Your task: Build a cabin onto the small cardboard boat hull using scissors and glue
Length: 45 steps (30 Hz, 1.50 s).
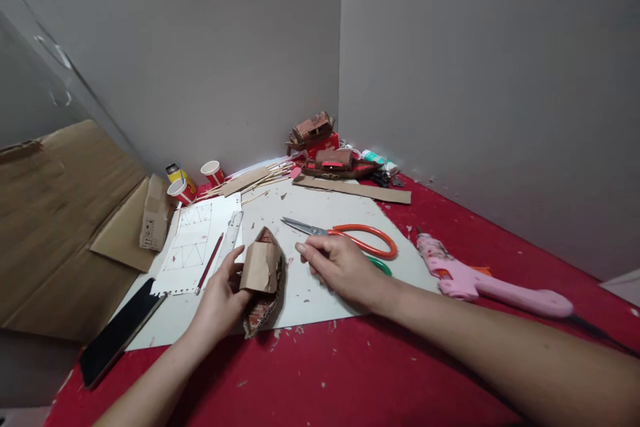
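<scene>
One cardboard model boat (pixel 263 268) is grasped by the left hand (pixel 223 285); the right hand (pixel 340 268) curls beside orange-handled scissors (pixel 323 231), whether holding anything unclear.

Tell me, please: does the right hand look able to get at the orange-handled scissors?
Probably yes. The right hand is close beside the orange-handled scissors, and nothing visible blocks the way, though whether that hand holds something small is unclear.

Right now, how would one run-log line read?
left hand: holding cardboard boat | right hand: near orange-handled scissors | pink glue gun: on red surface
</scene>
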Available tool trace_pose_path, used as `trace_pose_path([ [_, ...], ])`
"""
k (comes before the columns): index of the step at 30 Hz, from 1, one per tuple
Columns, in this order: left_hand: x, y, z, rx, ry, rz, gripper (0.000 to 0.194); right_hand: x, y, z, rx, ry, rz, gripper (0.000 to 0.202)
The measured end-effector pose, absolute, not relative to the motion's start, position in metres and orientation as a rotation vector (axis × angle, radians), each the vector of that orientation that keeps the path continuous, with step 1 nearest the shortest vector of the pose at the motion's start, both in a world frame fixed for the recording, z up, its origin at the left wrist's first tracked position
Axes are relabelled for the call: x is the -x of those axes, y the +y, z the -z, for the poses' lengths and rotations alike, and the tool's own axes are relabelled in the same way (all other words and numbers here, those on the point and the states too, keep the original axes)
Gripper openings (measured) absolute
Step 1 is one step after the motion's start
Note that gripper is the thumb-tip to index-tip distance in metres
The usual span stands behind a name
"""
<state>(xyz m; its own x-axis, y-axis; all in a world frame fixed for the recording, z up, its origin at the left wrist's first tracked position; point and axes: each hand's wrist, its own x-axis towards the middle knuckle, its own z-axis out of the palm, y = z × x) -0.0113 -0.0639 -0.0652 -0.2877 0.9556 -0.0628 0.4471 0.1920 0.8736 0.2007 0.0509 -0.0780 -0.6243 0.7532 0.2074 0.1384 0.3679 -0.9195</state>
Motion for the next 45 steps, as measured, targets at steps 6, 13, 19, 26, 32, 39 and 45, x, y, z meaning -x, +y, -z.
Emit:
trace_pose_path([
  [6, 0.004, -0.061, 0.049, -1.412, 1.861, -1.07, 0.059, -0.208, 0.055, 0.062, 0.815, -1.815, -1.38, 0.017],
  [13, -0.009, -0.06, 0.027, -1.579, 1.816, -1.054, 0.045, -0.207, 0.057, 0.053, 0.873, -1.733, -1.635, 0.034],
  [19, -0.02, -0.046, 0.019, -1.334, 1.59, -0.976, 0.056, -0.205, 0.059, 0.058, 0.897, -1.668, -1.758, 0.027],
  [26, -0.001, -0.044, 0.025, -1.746, 1.676, -0.97, 0.059, -0.209, 0.056, 0.052, 0.869, -1.585, -1.721, 0.031],
  [32, 0.013, -0.047, 0.04, -2.261, 1.59, -0.956, 0.071, -0.21, 0.052, 0.056, 0.835, -1.688, -1.543, 0.019],
  [39, 0.008, -0.043, 0.049, -2.284, 1.605, -1.016, 0.07, -0.21, 0.052, 0.059, 0.781, -1.678, -1.507, 0.011],
  [45, 0.008, -0.042, 0.043, -2.197, 1.598, -0.949, 0.07, -0.207, 0.049, 0.061, 0.813, -1.659, -1.507, 0.009],
])
